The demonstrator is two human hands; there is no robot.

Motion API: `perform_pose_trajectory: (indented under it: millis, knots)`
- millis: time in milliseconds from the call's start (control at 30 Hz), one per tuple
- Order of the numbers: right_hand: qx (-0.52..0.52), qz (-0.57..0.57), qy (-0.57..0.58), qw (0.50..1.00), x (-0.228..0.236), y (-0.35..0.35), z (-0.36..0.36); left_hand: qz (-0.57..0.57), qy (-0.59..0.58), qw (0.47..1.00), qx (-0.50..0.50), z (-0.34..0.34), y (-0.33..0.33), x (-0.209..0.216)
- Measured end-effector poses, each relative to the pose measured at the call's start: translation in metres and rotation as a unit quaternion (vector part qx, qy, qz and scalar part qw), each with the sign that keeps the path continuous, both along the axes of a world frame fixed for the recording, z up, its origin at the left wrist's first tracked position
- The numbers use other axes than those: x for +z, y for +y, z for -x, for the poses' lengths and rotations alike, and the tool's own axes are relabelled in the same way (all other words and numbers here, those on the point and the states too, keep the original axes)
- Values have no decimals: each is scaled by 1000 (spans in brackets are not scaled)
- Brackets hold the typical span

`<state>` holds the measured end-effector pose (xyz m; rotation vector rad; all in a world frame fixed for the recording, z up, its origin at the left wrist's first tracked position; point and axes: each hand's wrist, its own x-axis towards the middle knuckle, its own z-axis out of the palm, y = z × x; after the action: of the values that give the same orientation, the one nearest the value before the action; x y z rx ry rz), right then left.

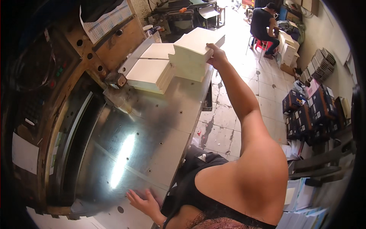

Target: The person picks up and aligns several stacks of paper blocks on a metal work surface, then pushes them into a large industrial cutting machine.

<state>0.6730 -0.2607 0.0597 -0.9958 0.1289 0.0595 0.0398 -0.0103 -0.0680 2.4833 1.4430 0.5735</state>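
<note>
Right arm (244,89) stretches forward to a paper stack (190,63).
The right hand (217,56) grasps the stack's edge, thumb on top, at the table (169,124)'s far end; the left hand (148,205) splays, gripping nothing.

Floor (274,91): pale square tiles, dark-stained along several joints and in worn patches.
Right wall (332,36): cream, continuous toward the far end.
Blue boxes (299,114): dark, stacked on the floor near the right wall.
Red stool (261,44): at the far end, occupied by a seated person (262,23).
Calendar (109,23): upper left, against a brown panel (114,42) with round holes.
Light: intense white glare at the far end; detail there washed out.
</note>
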Motion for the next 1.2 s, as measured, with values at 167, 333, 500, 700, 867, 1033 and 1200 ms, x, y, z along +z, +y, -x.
perform_pose_trajectory:
  millis: [167, 333, 500, 700, 867, 1033, 1200]
  knots:
    - [16, -26, -44, 999, -15, -14, 62, -7, 3, 1000, -18, 2, 1, -3]
    - [129, -28, -49, 990, -42, -31, 117, -14, -19, 999, -24, 1, -1, -2]
    - [258, 20, -58, 964, -35, 3, 189, -2, 15, 1000, -12, 4, -4, 5]
    - [557, -116, -7, 823, -71, 89, 254, 165, -288, 941, -61, -15, -15, 19]
    - [703, -156, 144, 679, -92, 143, 310, 568, -625, 516, -142, -31, -14, 35]
    - [738, 101, -67, 664, -87, 156, 330, 605, -612, 498, -109, -36, -37, 74]
    - [712, 203, -170, 650, -83, 154, 339, 537, -541, 647, -26, -41, -43, 63]
